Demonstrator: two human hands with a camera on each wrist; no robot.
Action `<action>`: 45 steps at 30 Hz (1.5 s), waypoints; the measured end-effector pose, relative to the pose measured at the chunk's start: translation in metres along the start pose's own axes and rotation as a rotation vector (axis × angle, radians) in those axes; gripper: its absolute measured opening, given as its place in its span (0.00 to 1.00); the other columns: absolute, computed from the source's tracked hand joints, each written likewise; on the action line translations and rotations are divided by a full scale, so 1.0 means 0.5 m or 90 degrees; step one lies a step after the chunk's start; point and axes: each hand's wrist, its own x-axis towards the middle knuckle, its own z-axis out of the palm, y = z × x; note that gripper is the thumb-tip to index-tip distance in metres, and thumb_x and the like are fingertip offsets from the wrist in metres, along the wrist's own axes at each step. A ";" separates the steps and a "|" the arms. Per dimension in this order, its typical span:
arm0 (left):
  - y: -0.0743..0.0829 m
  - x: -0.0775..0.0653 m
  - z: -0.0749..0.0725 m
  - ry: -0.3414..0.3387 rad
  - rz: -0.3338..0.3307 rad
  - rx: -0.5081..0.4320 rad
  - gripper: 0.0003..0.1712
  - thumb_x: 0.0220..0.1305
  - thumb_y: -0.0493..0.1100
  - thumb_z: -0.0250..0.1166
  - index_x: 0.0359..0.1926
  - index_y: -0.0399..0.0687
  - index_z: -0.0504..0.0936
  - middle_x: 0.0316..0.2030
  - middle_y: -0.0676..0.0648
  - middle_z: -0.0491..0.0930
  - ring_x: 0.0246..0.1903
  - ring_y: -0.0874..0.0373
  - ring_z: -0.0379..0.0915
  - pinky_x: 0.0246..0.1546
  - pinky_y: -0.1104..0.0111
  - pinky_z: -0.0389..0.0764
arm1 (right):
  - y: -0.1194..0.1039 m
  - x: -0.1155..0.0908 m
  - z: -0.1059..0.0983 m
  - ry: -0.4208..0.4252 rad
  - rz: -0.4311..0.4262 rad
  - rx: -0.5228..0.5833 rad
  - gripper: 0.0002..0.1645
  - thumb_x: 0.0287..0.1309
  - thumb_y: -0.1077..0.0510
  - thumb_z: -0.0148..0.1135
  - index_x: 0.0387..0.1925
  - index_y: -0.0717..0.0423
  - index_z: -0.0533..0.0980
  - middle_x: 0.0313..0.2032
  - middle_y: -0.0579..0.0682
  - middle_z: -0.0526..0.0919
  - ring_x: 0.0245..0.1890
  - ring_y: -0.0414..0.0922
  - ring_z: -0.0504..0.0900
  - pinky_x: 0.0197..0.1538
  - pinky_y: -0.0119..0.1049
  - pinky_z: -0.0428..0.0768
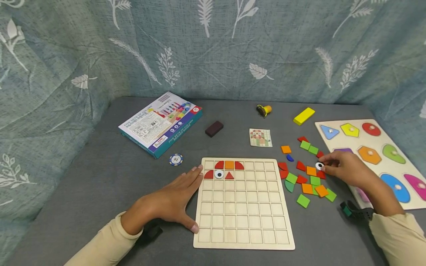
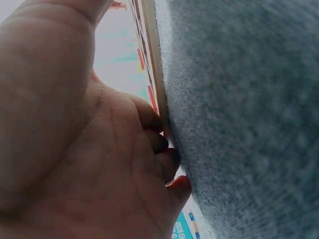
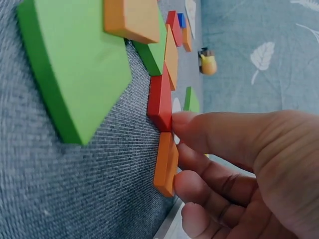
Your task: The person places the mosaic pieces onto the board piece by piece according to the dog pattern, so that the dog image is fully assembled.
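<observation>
A light wooden grid board [image 1: 246, 221] lies on the grey table. In its top rows sit three red quarter-round tiles, an orange square [image 1: 229, 164], a red triangle [image 1: 229, 176] and a round black-and-white eye tile [image 1: 218, 174]. My left hand [image 1: 169, 201] is spread along the board's left side, thumb and fingertips at its edge. At the right, my right hand [image 1: 349, 169] pinches a second eye tile [image 1: 319, 166] between thumb and fingers, over scattered tiles. In the right wrist view the thumb mostly hides this tile, beside a red tile [image 3: 160, 102] and an orange one [image 3: 166, 164].
Loose green squares [image 1: 303, 201] and other coloured tiles lie right of the board. Beyond them is a shape puzzle [image 1: 352, 146]. Behind the board are a small pattern card [image 1: 260, 137], yellow block [image 1: 304, 116], dark block [image 1: 214, 129], poker chip [image 1: 176, 159] and box [image 1: 159, 123].
</observation>
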 end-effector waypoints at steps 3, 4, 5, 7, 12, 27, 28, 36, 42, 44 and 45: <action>0.001 0.000 0.000 -0.001 -0.002 0.001 0.79 0.37 0.74 0.74 0.76 0.36 0.41 0.76 0.42 0.32 0.74 0.47 0.28 0.70 0.50 0.41 | -0.004 0.000 -0.001 -0.015 -0.002 0.005 0.14 0.53 0.68 0.69 0.42 0.72 0.81 0.29 0.47 0.77 0.24 0.42 0.69 0.25 0.32 0.71; 0.001 0.000 0.000 -0.002 -0.003 0.001 0.79 0.37 0.73 0.74 0.76 0.36 0.41 0.76 0.42 0.32 0.74 0.47 0.28 0.70 0.50 0.40 | -0.005 0.000 -0.001 -0.021 -0.001 0.008 0.15 0.53 0.68 0.68 0.43 0.72 0.80 0.28 0.47 0.77 0.24 0.42 0.69 0.25 0.32 0.71; 0.001 0.000 0.000 -0.003 -0.004 0.001 0.79 0.37 0.73 0.74 0.76 0.36 0.41 0.76 0.42 0.32 0.74 0.47 0.28 0.70 0.50 0.40 | -0.006 0.000 -0.001 -0.027 0.000 0.011 0.15 0.54 0.69 0.67 0.44 0.72 0.80 0.29 0.47 0.77 0.24 0.42 0.69 0.25 0.32 0.71; 0.001 0.000 0.000 -0.004 -0.005 0.001 0.79 0.37 0.73 0.74 0.76 0.36 0.41 0.76 0.42 0.31 0.74 0.47 0.28 0.70 0.50 0.40 | -0.008 0.002 0.000 -0.039 0.006 0.014 0.15 0.55 0.69 0.66 0.45 0.73 0.80 0.29 0.48 0.77 0.25 0.43 0.69 0.26 0.32 0.71; 0.001 0.001 -0.001 -0.003 -0.003 0.005 0.79 0.37 0.74 0.74 0.76 0.36 0.41 0.76 0.42 0.31 0.74 0.47 0.28 0.70 0.50 0.40 | -0.012 0.003 -0.001 -0.038 0.010 0.010 0.14 0.55 0.68 0.67 0.44 0.72 0.80 0.29 0.48 0.77 0.25 0.43 0.70 0.25 0.32 0.71; 0.001 0.002 -0.003 0.002 0.000 0.016 0.80 0.36 0.73 0.75 0.76 0.36 0.41 0.76 0.40 0.33 0.74 0.46 0.29 0.70 0.49 0.41 | -0.030 0.005 -0.002 -0.005 0.053 0.037 0.07 0.58 0.66 0.66 0.39 0.65 0.82 0.30 0.48 0.81 0.28 0.46 0.74 0.29 0.31 0.77; 0.002 0.002 -0.002 0.003 0.000 0.016 0.80 0.36 0.73 0.75 0.76 0.36 0.41 0.76 0.40 0.33 0.74 0.46 0.29 0.70 0.49 0.41 | -0.032 0.005 -0.002 -0.006 0.057 0.040 0.07 0.59 0.65 0.66 0.39 0.65 0.82 0.30 0.49 0.81 0.29 0.46 0.74 0.29 0.31 0.77; 0.002 0.002 -0.002 0.001 -0.002 0.008 0.80 0.36 0.73 0.75 0.76 0.36 0.41 0.76 0.41 0.32 0.74 0.46 0.29 0.70 0.49 0.41 | -0.048 0.012 0.002 0.030 0.026 0.001 0.07 0.57 0.68 0.65 0.39 0.65 0.82 0.29 0.48 0.81 0.25 0.45 0.73 0.26 0.33 0.74; 0.001 0.002 -0.002 -0.002 -0.005 0.005 0.80 0.36 0.73 0.75 0.76 0.37 0.40 0.76 0.41 0.32 0.74 0.46 0.29 0.70 0.49 0.41 | -0.072 0.021 0.008 0.045 0.011 -0.011 0.07 0.58 0.67 0.64 0.38 0.63 0.83 0.31 0.49 0.81 0.27 0.44 0.74 0.30 0.35 0.76; 0.001 0.002 -0.002 -0.001 -0.005 0.008 0.80 0.36 0.73 0.75 0.76 0.37 0.40 0.76 0.41 0.32 0.74 0.46 0.29 0.70 0.49 0.41 | -0.079 0.026 0.010 0.040 0.002 0.007 0.07 0.59 0.67 0.63 0.39 0.63 0.83 0.33 0.50 0.82 0.29 0.45 0.75 0.32 0.35 0.76; 0.001 0.002 -0.002 0.000 -0.005 0.008 0.80 0.36 0.73 0.75 0.76 0.37 0.41 0.76 0.41 0.32 0.74 0.46 0.29 0.70 0.49 0.41 | -0.083 0.028 0.011 0.035 -0.003 0.018 0.07 0.59 0.67 0.63 0.40 0.64 0.83 0.34 0.51 0.82 0.30 0.45 0.75 0.32 0.35 0.77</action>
